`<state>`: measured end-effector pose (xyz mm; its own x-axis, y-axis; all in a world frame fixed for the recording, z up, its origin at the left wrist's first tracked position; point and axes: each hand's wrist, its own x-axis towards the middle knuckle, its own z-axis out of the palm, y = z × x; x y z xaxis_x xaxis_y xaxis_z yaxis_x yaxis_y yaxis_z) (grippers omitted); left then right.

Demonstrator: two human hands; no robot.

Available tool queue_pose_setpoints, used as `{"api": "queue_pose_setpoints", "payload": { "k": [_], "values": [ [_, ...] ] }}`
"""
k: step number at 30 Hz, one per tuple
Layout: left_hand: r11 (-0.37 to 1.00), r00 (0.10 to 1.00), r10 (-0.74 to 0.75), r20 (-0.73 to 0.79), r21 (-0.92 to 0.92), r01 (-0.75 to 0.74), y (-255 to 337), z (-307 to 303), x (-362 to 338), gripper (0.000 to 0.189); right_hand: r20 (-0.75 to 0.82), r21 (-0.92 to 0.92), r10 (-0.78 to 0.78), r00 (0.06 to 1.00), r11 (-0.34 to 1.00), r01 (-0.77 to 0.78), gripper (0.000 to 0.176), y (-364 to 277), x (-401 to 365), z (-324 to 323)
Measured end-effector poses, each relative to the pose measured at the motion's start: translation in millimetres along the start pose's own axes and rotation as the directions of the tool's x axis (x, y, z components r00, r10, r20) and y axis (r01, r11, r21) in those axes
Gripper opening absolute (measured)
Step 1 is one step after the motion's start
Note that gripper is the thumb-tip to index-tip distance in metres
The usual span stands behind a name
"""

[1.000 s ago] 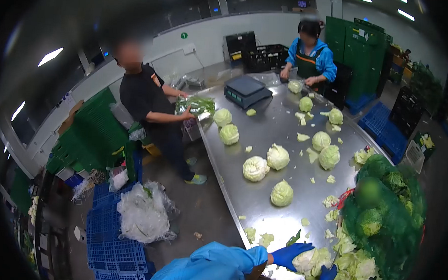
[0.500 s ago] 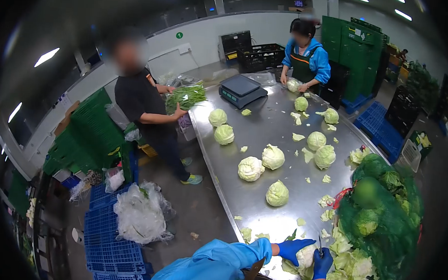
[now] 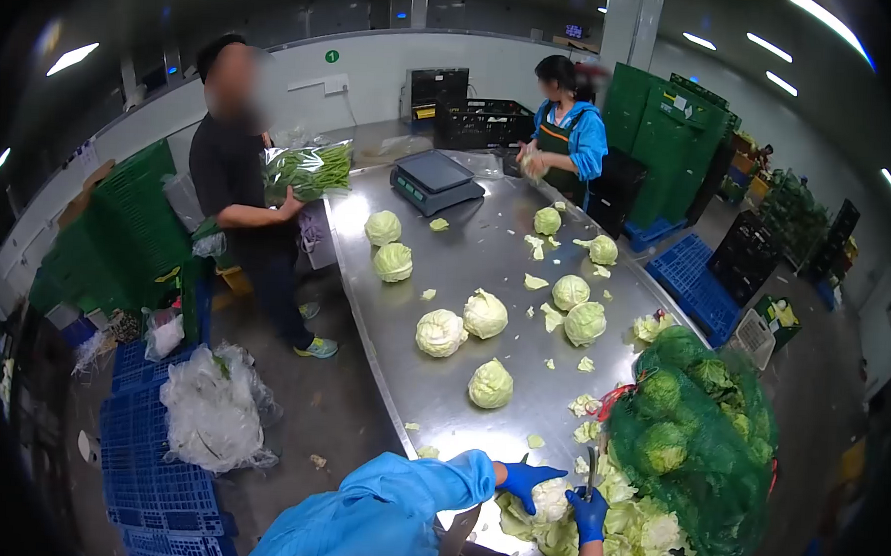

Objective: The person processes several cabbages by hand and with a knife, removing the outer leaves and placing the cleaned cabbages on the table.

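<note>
Both my hands wear blue gloves at the near edge of the metal table. My left hand [image 3: 530, 482] lies with spread fingers on a pale cabbage [image 3: 551, 500], whose loose green outer leaves hang beneath it. Just right of it, my right hand [image 3: 587, 513] is closed on a knife [image 3: 590, 471], its blade pointing up and away from me. Trimmed leaves [image 3: 633, 535] pile up beside and below my right hand. A green net bag [image 3: 691, 453] full of cabbages lies to the right. Several trimmed cabbages, one nearby [image 3: 491, 384], stand farther up the table.
A scale [image 3: 435, 181] stands at the table's far end, before a black crate [image 3: 484, 124]. One person [image 3: 256, 180] at the left holds bagged greens [image 3: 308, 168]; another [image 3: 568, 139] handles a cabbage across the table. Blue pallets [image 3: 159, 454] and plastic bags [image 3: 218, 407] lie on the left floor.
The view has turned, so the table appears farther left. The person at the left has raised the bagged greens. The person across the table has lifted a cabbage and turned sideways.
</note>
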<state>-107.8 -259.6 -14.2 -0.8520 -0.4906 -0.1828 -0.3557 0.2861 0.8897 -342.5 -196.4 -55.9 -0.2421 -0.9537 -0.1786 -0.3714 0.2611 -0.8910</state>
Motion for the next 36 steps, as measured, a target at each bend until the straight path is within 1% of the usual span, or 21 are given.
{"api": "queue_pose_setpoints", "payload": {
  "k": [2,4,6,7,13,14,16,18,21,23,24,25,26,27,28,29,30,31,33,35,36],
  "values": [
    [1.0,1.0,-0.013,-0.003,0.027,0.014,-1,2,-1,0.116,-0.005,-0.101,-0.054,0.999,0.993,0.053,0.03,-4,1,2],
    [1.0,1.0,0.0,-0.015,0.031,0.0,-9,6,3,0.118,-0.035,-0.209,-0.041,0.999,0.977,0.032,0.028,-32,-5,4],
    [0.996,0.998,-0.055,-0.004,0.072,0.056,-4,3,4,0.119,-0.11,-0.404,-0.144,0.983,0.91,0.089,0.025,-35,-3,11],
    [0.999,0.999,-0.041,-0.006,0.012,0.041,-5,3,5,0.12,-0.151,-0.466,-0.172,0.974,0.881,0.083,0.023,-48,-7,14],
    [0.998,0.998,-0.06,0.002,0.023,0.06,-10,4,9,0.122,-0.126,-0.492,-0.232,0.964,0.859,0.143,0.017,-60,-17,16],
    [0.998,0.998,-0.06,0.009,0.025,0.059,-9,5,9,0.122,-0.141,-0.394,-0.269,0.953,0.898,0.195,0.017,-47,-14,14],
    [0.999,0.999,-0.04,0.015,-0.013,0.041,-11,6,8,0.123,-0.112,-0.268,-0.193,0.975,0.95,0.158,0.019,-42,-13,7],
    [0.99,0.985,-0.089,-0.148,0.093,0.104,-8,15,4,0.123,-0.105,-0.13,-0.084,0.991,0.989,0.071,0.023,-42,-19,3],
    [0.947,0.924,-0.131,-0.36,0.231,0.224,-31,42,20,0.117,-0.126,-0.064,-0.053,0.991,0.997,0.045,0.029,-11,-20,7],
    [0.9,0.864,-0.191,-0.466,0.267,0.344,-29,73,25,0.115,-0.095,-0.09,-0.178,0.979,0.981,0.17,0.041,-8,-26,16],
    [0.871,0.817,-0.209,-0.538,0.277,0.405,-15,77,16,0.114,-0.081,-0.185,-0.145,0.986,0.974,0.128,0.05,-7,-29,19],
    [0.845,0.777,-0.221,-0.589,0.283,0.454,4,68,6,0.115,-0.121,-0.182,-0.197,0.973,0.968,0.174,0.051,4,-32,22],
    [0.878,0.776,-0.218,-0.591,0.229,0.421,-5,69,9,0.116,-0.096,-0.103,-0.139,0.986,0.986,0.129,0.05,-12,-40,17],
    [0.951,0.814,-0.201,-0.544,0.091,0.296,-15,64,10,0.115,-0.103,0.004,-0.155,0.983,0.988,0.156,0.048,0,-43,15],
    [0.971,0.797,-0.218,-0.563,-0.043,0.236,-30,67,12,0.112,-0.117,0.124,-0.121,0.986,0.983,0.135,0.044,4,-50,14],
    [0.981,0.795,-0.188,-0.576,-0.066,0.184,-28,60,7,0.109,-0.118,0.066,0.016,0.993,0.998,-0.008,0.042,24,-57,10],
    [0.98,0.797,-0.173,-0.579,-0.182,0.081,-32,57,3,0.108,-0.116,-0.024,-0.035,0.993,0.999,0.033,0.04,51,-61,11],
    [0.982,0.783,-0.173,-0.597,-0.166,0.09,-32,52,-3,0.107,-0.096,-0.113,-0.081,0.992,0.991,0.07,0.038,74,-75,9],
    [0.94,0.822,-0.242,-0.515,-0.334,0.067,-30,36,-15,0.106,-0.153,0.008,0.058,0.987,0.998,-0.057,0.033,71,-93,5],
    [0.929,0.856,-0.242,-0.457,-0.365,0.068,-29,28,-25,0.103,-0.186,-0.004,0.091,0.978,0.996,-0.094,0.029,56,-103,-3],
    [0.935,0.868,-0.237,-0.436,-0.344,0.082,-31,24,-30,0.102,-0.261,-0.077,0.104,0.96,0.989,-0.128,0.029,51,-106,-7]
  ]
}}
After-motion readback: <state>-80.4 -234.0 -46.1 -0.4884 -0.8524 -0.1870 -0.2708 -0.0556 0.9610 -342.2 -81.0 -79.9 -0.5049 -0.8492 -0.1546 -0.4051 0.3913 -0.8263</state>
